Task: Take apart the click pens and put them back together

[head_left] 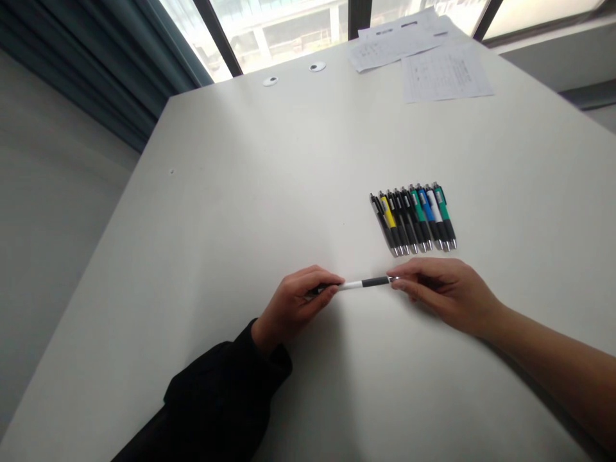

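Between my two hands a white pen (pixel 351 285) with a dark grip section lies nearly level, a little above or on the table. My left hand (pixel 303 296) pinches its clip end, partly hiding it. At the other end, the fingers of my right hand (pixel 440 289) close on the silver tip. Just beyond my right hand, several pens lie side by side in a row, among them a yellow pen (pixel 387 212), a blue pen (pixel 425 205), another white pen (pixel 434 207) and a green pen (pixel 441 204); the others are black or green.
The white table (pixel 231 192) reaches to a window at the back. Printed papers (pixel 447 74) lie at the far right, and two round white caps (pixel 270 81) sit along the far edge. A dark blue curtain (pixel 106 58) hangs beyond the left edge.
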Demonstrator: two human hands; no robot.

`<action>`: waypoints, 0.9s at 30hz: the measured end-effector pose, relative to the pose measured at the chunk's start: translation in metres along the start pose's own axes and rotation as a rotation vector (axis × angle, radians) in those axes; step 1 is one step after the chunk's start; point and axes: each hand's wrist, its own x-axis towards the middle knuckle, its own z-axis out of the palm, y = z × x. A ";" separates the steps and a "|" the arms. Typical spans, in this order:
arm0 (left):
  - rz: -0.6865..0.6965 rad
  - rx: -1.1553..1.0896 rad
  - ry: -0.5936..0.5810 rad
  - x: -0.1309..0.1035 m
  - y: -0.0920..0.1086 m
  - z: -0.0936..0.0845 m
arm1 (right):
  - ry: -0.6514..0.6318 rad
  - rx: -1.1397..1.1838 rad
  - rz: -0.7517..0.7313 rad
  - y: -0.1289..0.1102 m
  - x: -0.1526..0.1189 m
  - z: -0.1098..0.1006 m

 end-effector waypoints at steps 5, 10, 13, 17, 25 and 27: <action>-0.013 -0.004 -0.014 0.000 0.001 0.000 | 0.019 0.028 -0.040 0.001 -0.001 0.000; -0.120 -0.066 -0.001 -0.002 0.003 0.002 | 0.073 0.076 -0.049 0.002 -0.001 0.001; -0.152 -0.115 -0.024 -0.003 0.003 0.003 | 0.089 0.065 -0.052 0.001 -0.002 0.001; -0.160 -0.102 -0.051 -0.003 0.003 0.003 | 0.115 0.059 -0.066 0.001 -0.003 0.000; -0.132 -0.030 -0.085 -0.001 0.008 0.004 | 0.069 -0.002 -0.108 -0.001 -0.002 0.000; -0.113 0.004 -0.058 -0.001 0.007 0.004 | 0.056 -0.049 -0.119 -0.003 -0.001 0.000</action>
